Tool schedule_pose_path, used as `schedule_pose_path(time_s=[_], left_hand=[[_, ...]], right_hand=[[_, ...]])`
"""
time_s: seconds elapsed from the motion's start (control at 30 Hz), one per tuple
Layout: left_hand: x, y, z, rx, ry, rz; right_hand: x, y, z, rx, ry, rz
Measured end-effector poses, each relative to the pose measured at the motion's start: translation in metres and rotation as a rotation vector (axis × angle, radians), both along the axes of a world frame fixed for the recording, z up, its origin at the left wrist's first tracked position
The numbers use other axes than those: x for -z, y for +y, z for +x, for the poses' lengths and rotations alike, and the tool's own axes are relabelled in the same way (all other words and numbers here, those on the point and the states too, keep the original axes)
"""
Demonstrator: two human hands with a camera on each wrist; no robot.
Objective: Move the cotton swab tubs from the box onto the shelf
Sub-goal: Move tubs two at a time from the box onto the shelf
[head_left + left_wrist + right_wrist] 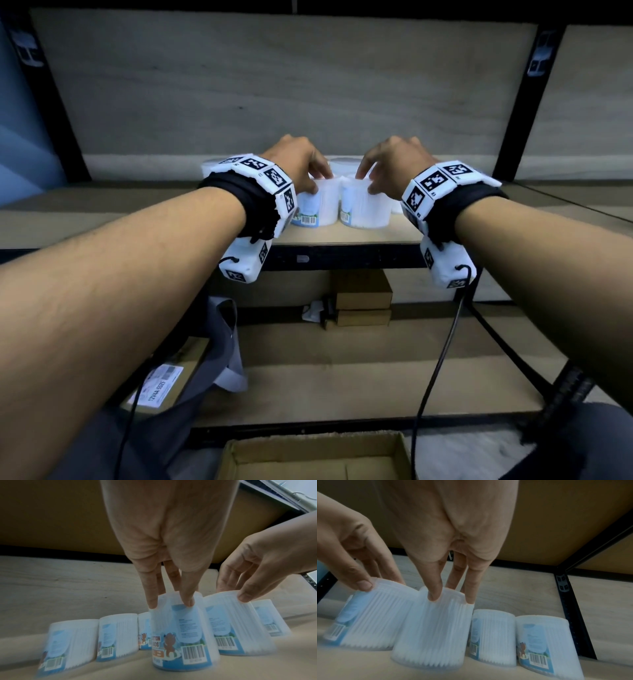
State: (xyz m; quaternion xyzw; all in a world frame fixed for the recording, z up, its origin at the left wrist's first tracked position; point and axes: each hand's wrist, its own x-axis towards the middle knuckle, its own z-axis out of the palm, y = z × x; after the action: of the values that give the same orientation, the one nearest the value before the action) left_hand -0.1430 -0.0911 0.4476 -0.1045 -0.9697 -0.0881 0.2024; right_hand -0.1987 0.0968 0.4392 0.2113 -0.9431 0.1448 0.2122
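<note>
Two clear cotton swab tubs stand side by side near the front edge of the wooden shelf (137, 212). My left hand (317, 180) pinches the rim of the left tub (317, 209) from above; its label shows a bear and a barcode (181, 635). The right hand (364, 180) pinches the lid of the right tub (364, 209) in the same way, thumb and fingers (434, 596) on its rim. Several more tubs (116, 635) (493, 637) stand in a row behind them. The open cardboard box (315, 455) sits on the floor below; the part in view holds nothing.
Black shelf uprights (524, 102) frame the bay, and the board above is close overhead. On the lower shelf lie small stacked cartons (363, 298). A grey bag (219, 359) and a labelled carton (164, 380) sit lower left. Black cables (438, 359) hang from both wrists.
</note>
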Motion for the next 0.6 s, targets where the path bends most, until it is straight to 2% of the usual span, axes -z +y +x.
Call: schedule_pose_path(time_s=[0.17, 0.6], left_hand=[[-0.002, -0.005, -0.02, -0.022, -0.013, 0.003], [0.002, -0.011, -0.052, -0.037, -0.017, 0.019]], right_hand=[[-0.004, -0.007, -0.017, -0.008, -0.032, 0.05], [-0.001, -0.014, -0.047, -0.022, -0.009, 0.035]])
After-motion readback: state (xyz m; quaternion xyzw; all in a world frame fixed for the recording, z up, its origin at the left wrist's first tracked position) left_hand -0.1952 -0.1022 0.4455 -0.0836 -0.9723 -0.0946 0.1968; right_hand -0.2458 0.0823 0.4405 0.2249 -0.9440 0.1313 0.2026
